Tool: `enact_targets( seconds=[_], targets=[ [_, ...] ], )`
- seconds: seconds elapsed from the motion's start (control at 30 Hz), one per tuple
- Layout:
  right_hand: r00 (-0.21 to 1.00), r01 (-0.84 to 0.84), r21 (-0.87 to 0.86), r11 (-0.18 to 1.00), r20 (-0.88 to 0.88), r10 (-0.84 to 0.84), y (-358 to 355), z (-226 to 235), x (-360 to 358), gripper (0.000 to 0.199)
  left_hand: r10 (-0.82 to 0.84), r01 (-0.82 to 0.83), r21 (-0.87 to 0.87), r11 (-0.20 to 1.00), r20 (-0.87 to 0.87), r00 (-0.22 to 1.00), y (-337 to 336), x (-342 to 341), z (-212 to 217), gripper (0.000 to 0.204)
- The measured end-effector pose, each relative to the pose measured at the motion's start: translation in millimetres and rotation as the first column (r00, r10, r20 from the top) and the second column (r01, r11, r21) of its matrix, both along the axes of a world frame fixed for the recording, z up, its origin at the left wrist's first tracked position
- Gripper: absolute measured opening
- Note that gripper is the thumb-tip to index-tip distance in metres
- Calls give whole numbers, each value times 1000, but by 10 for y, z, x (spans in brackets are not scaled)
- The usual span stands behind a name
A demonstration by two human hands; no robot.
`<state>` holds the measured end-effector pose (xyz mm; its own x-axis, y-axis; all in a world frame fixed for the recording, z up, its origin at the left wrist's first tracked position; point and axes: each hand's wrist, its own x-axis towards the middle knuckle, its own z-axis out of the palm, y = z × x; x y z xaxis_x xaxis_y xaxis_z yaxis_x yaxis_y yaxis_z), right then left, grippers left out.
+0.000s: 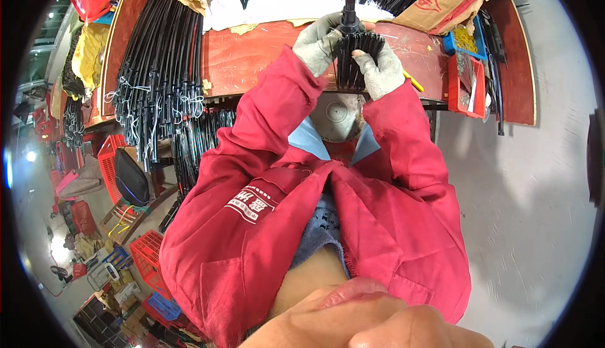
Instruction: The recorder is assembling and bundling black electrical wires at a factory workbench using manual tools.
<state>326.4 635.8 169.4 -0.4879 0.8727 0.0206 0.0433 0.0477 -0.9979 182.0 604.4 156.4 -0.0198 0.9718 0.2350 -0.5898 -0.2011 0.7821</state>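
Note:
Between my gloved hands, at the table's near edge, is a black umbrella frame (350, 64), its shaft pointing away from me and its thin ribs fanned toward me. My left hand (317, 44), in a pale grey work glove, is closed around the frame by its hub. My right hand (380, 72), gloved too, has its thumb pressed on the ribs, with bare fingertips showing; the other fingers are partly hidden behind. A thin white strip sticks out beside the right fingers. Just right of that hand lies a yellow-handled tool (413, 82), partly covered.
Bundles of black umbrella frames (157, 77), some tied with white string, cover the red table (233, 58) at left. More black rods lie at the back by torn brown paper (441, 2). A blue bin (449, 44) and red bin (455, 89) stand at right. Red crates (148, 253) sit at left.

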Motion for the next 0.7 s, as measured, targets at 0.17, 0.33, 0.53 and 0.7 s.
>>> enact_targets(
  seconds=[0.17, 0.33, 0.53, 0.7],
  targets=[
    [989, -129, -30, 991, 67, 131, 14, 64, 43, 18, -83, 85, 18, 996, -78, 993, -30, -114, -20, 45],
    [980, -187, 2, 982, 73, 186, 41, 30, 77, 21, -203, 203, 6, 979, 22, 979, 11, -176, -53, 53],
    [969, -247, -2, 969, 4, 247, 66, -141, 87, 28, -173, 171, 29, 985, 141, 975, 50, -199, -221, 53],
    [941, -262, 321, 910, 294, 167, 181, -82, 115, 30, -284, 282, 46, 958, 21, 959, 208, -247, -208, 36]
  ],
)
